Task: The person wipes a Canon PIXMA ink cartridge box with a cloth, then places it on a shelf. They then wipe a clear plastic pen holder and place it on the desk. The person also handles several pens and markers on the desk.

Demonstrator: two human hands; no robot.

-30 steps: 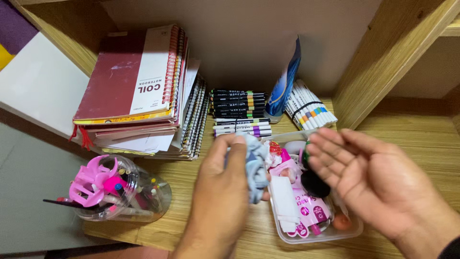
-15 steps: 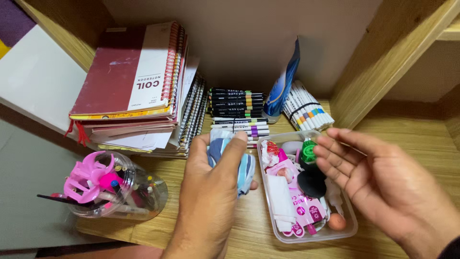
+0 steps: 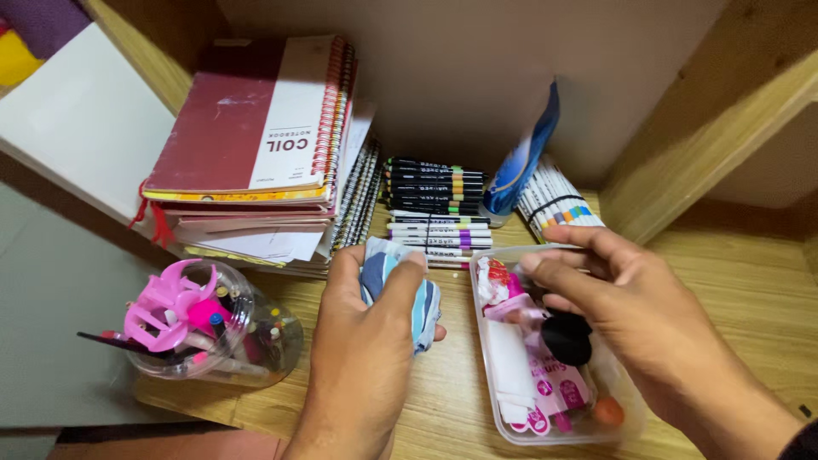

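**Holding a cloth beside the tray**

Gripping a bunched blue-and-white cloth (image 3: 400,285), the left hand (image 3: 362,358) has its fingers curled tight around the fabric, just left of the clear plastic tray (image 3: 520,430). The cloth sits off the shelf (image 3: 464,375), near the tray's left wall but apart from it. The right hand (image 3: 635,319) reaches over the tray from its right side, fingers drawn loosely together and bent down into the tray; whether they pinch anything cannot be told. Inside the tray lie a black round object (image 3: 567,339), a pink packet (image 3: 558,388) and a white strip (image 3: 511,370). Behind the tray lie markers (image 3: 434,209). Left of and behind the tray stands a stack of notebooks (image 3: 256,145); well left of it lies a clear jar (image 3: 217,336) holding a pink clip (image 3: 162,307).
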